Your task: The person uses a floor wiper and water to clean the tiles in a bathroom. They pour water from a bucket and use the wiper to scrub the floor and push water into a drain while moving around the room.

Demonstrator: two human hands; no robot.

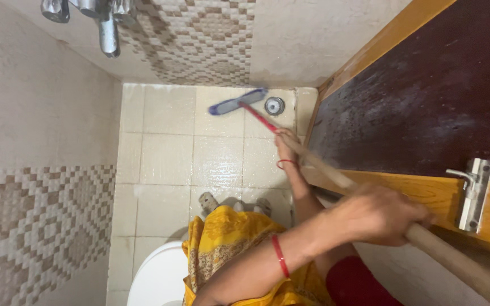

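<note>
Both hands, left and right, gripped the wiper handle, spaced for leverage; blade beyond them, beside the drain.

- You're holding a long floor brush: pale wooden handle, a red stretch near the bottom, and a blue head.
- It slants from lower right up towards the far wall.
- Its head rests flat on the wet cream tiles, just beside the round drain.
</note>
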